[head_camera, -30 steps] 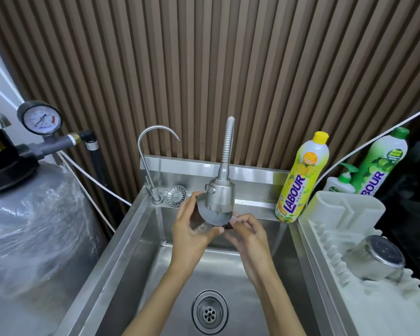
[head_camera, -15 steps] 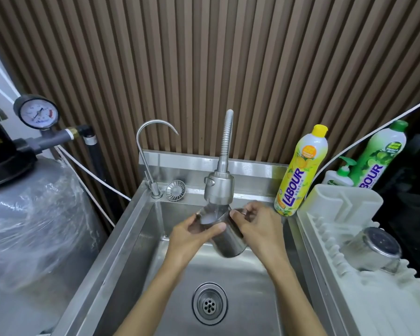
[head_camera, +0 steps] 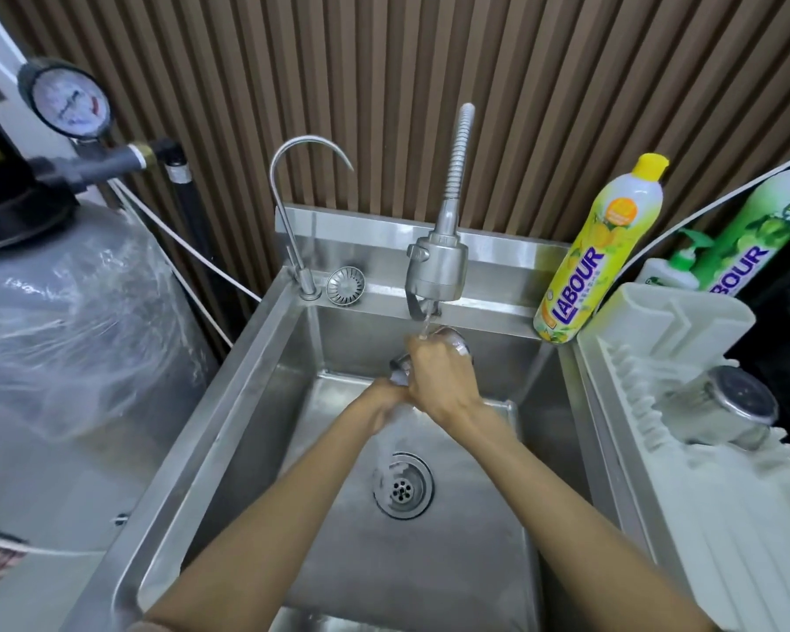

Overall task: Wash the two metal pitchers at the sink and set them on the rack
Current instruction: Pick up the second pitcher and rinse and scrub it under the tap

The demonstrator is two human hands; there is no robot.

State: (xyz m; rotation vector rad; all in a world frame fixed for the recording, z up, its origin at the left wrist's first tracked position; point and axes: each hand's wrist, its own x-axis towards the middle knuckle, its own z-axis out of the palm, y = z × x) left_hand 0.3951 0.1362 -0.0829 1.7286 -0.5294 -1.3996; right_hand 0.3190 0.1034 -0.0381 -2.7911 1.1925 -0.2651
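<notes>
Over the back of the sink [head_camera: 265, 358], under the running sprayer tap [head_camera: 436, 271], the right hand [head_camera: 439, 380] is curled tight around a metal pitcher [head_camera: 457, 342], covering most of it; only a shiny patch shows past the knuckles. The left hand [head_camera: 386, 401] sits just below, partly hidden and blurred by water, so its grip is unclear. The second pitcher [head_camera: 721, 410] lies tilted on the white rack [head_camera: 703, 517] along the sink's right edge.

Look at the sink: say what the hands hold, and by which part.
A metal pitcher under the running tap. The right hand wraps over its body; the left hand sits at its lower end, the exact hold hidden.
</notes>
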